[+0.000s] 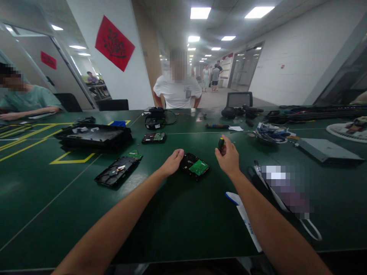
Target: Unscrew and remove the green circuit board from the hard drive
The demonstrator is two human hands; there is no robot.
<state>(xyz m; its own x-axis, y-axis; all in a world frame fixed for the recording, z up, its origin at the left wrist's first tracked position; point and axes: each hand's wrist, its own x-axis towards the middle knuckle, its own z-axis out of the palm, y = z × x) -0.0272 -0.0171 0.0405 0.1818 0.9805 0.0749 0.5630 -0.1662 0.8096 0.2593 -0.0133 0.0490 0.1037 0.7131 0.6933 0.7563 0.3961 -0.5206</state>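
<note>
A black hard drive with a green circuit board (200, 167) lies tilted before me, its near side over the green table. My left hand (173, 161) is closed on its left edge, thumb on top. My right hand (228, 154) is to the right of the drive, apart from it, with fingers curled round a screwdriver (221, 143). Only the screwdriver's dark handle with a yellow end shows; its shaft is hidden. Left of my left hand lies an opened black drive casing (114, 172) with a green board at its far end. Behind it sits another hard drive (154, 138).
Black plastic trays (93, 137) are stacked at the left. A bundle of cables (271, 133) and a grey metal box (329, 150) stand at the right. A white-and-blue strip (246, 221) lies under my right forearm. Across the table is a person in a white shirt (177, 93).
</note>
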